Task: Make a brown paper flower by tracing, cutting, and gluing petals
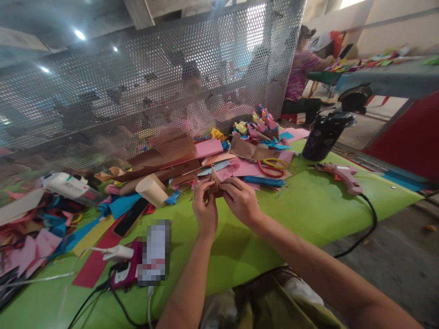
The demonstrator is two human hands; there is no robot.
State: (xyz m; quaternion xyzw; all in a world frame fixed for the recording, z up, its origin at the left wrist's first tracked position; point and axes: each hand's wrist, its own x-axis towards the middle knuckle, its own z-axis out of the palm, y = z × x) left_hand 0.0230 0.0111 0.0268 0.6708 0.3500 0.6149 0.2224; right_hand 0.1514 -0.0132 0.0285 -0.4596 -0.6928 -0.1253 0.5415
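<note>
Left hand: you pinch the pointed brown paper.
Right hand: you grip its other side.
Brown paper: between your hands, in from the green table's near edge.

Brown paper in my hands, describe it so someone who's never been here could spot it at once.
Start at the green table, where the left hand and right hand come together near its middle. Pinched between them is a small brown paper piece, its pointed tip showing above them. Larger brown sheets lie beyond, but this is the only piece held in the hands.
</note>
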